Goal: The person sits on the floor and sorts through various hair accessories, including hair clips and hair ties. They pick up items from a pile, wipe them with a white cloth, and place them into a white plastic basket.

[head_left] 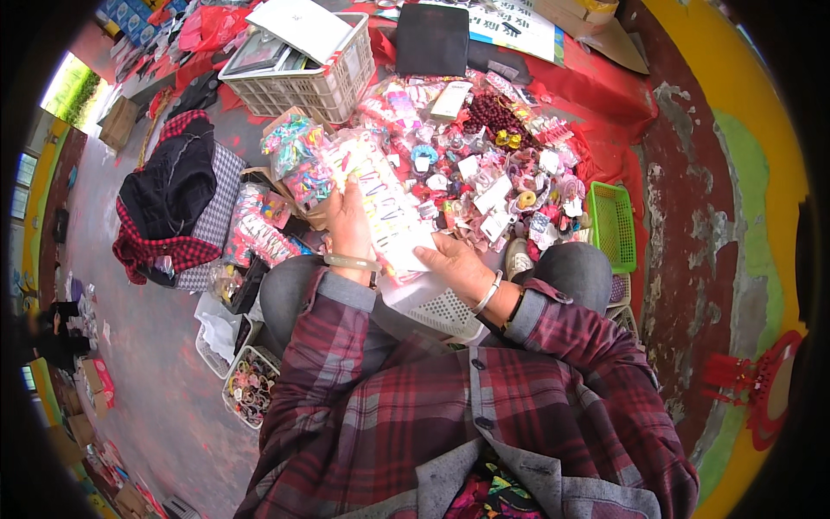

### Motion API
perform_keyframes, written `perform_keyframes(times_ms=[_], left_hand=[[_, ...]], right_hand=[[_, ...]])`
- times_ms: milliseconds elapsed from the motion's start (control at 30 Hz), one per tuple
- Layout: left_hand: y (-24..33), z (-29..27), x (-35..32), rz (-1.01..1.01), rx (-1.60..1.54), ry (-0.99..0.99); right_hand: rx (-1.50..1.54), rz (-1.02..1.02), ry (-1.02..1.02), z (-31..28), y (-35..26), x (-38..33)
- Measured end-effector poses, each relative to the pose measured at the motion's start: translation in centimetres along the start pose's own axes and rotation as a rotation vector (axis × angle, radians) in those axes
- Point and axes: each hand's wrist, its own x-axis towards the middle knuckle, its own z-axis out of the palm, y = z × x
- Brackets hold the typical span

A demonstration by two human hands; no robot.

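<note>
A long clear plastic pack (380,195) with rows of small coloured pieces on a white backing lies slantwise between my hands. My left hand (348,223) grips its left side, thumb on top. At its near right corner, my right hand (458,270) pinches the white end. What the small pieces are, I cannot make out. Under the pack, a white perforated basket (441,311) rests between my knees. Past the pack spreads a heap of small wrapped hair accessories (493,186), with dark red beads (494,119) among them.
Beyond the heap stand a pale crate (298,91) and a black box (432,41). A green basket (612,227) is by the right wall. To my left are a bag with clothes (177,195), bagged colourful items (298,156), and a basket of hair ties (251,385).
</note>
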Motion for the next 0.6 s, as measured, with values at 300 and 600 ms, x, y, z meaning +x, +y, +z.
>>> perform_keyframes(times_ms=[300, 600], left_hand=[[-0.6, 0.6, -1.3, -0.052, 0.046, -0.167], [-1.8, 1.4, -2.3, -0.127, -0.007, -0.392]], right_hand=[[-0.309, 0.037, 0.066, -0.3, -1.5, 1.4], [-0.197, -0.073, 0.155, -2.7, -5.0, 7.2]])
